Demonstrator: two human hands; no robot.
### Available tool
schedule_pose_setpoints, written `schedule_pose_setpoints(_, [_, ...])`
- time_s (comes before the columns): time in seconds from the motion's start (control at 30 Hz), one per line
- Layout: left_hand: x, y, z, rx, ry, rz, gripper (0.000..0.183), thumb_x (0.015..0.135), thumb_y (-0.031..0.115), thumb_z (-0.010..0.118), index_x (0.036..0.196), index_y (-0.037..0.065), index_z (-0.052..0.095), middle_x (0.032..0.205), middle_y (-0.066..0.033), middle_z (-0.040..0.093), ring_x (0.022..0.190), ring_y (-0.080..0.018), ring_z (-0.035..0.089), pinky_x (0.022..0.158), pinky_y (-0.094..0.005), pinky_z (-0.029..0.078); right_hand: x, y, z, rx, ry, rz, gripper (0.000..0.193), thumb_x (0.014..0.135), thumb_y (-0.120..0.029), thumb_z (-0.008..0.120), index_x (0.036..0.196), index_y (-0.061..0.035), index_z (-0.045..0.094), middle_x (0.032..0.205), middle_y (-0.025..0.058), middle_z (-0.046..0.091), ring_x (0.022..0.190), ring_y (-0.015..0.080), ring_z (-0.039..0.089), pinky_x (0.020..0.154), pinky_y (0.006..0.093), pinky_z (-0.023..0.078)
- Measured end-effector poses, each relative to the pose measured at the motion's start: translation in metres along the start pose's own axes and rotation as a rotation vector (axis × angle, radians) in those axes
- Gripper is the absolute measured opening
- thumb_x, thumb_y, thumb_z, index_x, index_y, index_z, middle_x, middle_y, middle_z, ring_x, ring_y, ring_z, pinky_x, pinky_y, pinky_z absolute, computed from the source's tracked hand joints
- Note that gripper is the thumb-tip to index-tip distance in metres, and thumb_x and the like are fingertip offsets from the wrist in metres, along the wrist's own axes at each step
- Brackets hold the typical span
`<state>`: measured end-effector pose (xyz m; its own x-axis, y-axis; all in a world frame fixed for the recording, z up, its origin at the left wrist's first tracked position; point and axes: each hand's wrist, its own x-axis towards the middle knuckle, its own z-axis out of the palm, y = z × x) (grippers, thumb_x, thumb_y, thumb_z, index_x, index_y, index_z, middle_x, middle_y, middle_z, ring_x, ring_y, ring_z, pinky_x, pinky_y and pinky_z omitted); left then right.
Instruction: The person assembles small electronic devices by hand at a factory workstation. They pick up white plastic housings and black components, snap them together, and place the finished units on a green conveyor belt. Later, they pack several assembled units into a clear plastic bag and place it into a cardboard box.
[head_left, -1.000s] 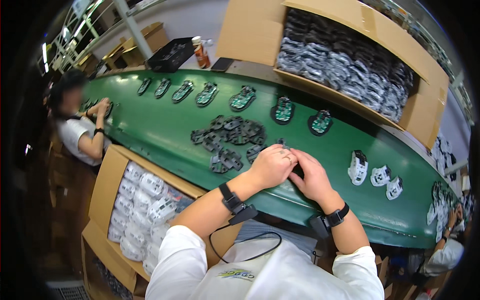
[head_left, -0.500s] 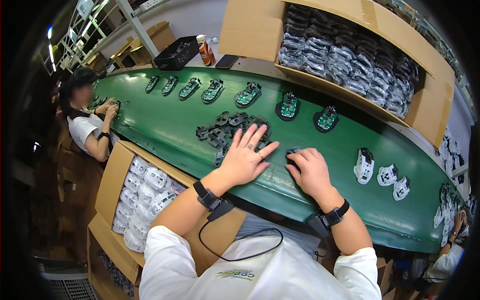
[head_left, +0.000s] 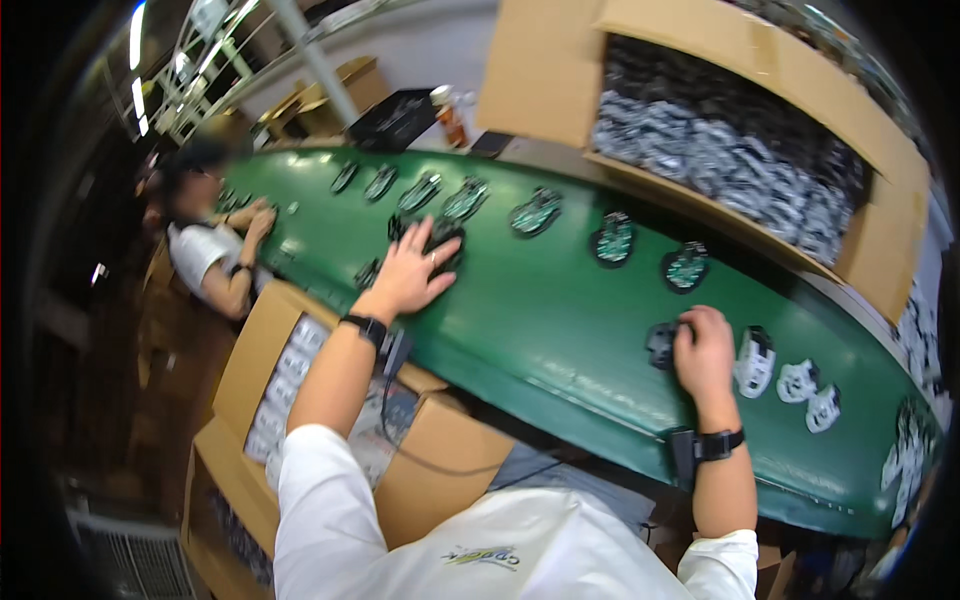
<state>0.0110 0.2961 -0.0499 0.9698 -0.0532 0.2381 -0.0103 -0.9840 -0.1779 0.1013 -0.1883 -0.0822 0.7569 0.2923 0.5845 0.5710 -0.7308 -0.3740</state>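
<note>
Leaning over the near edge of a long green surface (head_left: 560,330), white sleeves and both wrists with dark bands coming in from below. At near left, standing beside the body, an open cardboard box (head_left: 262,352) filled with small white packets. Resting flat with the left hand (head_left: 412,272), fingers spread wide, on a small heap of dark parts (head_left: 437,240) toward the left of the surface; not gripping anything, only pressing from above. Curling the right hand (head_left: 703,345) over one dark part (head_left: 661,345) near the right side, well apart from the heap, grip closed on its right edge. Lying just to the right of this hand, three white pieces (head_left: 790,375) in a row. Farther away, a line of dark-green pieces (head_left: 612,240) spaced along the surface. At far right, a big cardboard box (head_left: 880,240) full of dark bundles. At far left, working with both hands, another person (head_left: 215,255).
</note>
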Motion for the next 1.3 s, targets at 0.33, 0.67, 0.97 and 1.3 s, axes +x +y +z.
schedule_pose_setpoints(0.33, [-0.118, -0.017, -0.143, -0.182, -0.579, -0.456, 0.049, 0.085, 0.049, 0.072, 0.074, 0.002, 0.074, 0.060, -0.0152, 0.065, 0.064, -0.0391, 0.069, 0.069, -0.0490, 0.057, -0.001, -0.041, -0.021, 0.112, -0.431, -0.030, 0.066, 0.068, -0.015, 0.088, 0.128, 0.0019, 0.065, 0.138, 0.0167, 0.061, 0.126, 0.0379, 0.055, 0.107, 0.0453, 0.048])
schedule_pose_setpoints(0.67, [-0.206, 0.025, -0.122, -0.098, -0.391, -0.608, 0.054, 0.070, 0.042, 0.084, 0.097, -0.001, 0.066, 0.090, -0.0226, 0.069, 0.090, -0.0405, 0.069, 0.078, -0.0484, 0.055, -0.001, -0.032, -0.030, 0.225, -0.409, -0.027, 0.030, 0.085, -0.007, 0.076, 0.113, 0.0012, 0.071, 0.112, 0.0183, 0.072, 0.105, 0.0373, 0.067, 0.093, 0.0438, 0.053])
schedule_pose_setpoints(0.97, [-0.053, 0.140, -0.099, -1.234, 0.024, -0.087, 0.034, 0.093, 0.014, 0.071, 0.122, -0.003, 0.066, 0.106, -0.0113, 0.072, 0.096, -0.0170, 0.067, 0.084, -0.0326, 0.054, -0.006, -0.037, 0.012, 1.265, -0.327, 0.580, 0.035, 0.109, -0.018, 0.053, 0.139, -0.0003, 0.053, 0.125, 0.0093, 0.068, 0.104, 0.0161, 0.068, 0.085, 0.0288, 0.059])
schedule_pose_setpoints(1.3, [0.020, 0.241, -0.023, -1.288, 0.090, -0.027, 0.038, 0.090, 0.028, 0.079, 0.111, -0.003, 0.071, 0.086, -0.0177, 0.076, 0.075, -0.0241, 0.076, 0.069, -0.0350, 0.059, -0.013, -0.065, 0.007, 0.706, -0.218, 0.022, 0.050, 0.093, -0.003, 0.059, 0.142, 0.0020, 0.050, 0.137, 0.0247, 0.057, 0.121, 0.0377, 0.062, 0.101, 0.0401, 0.052])
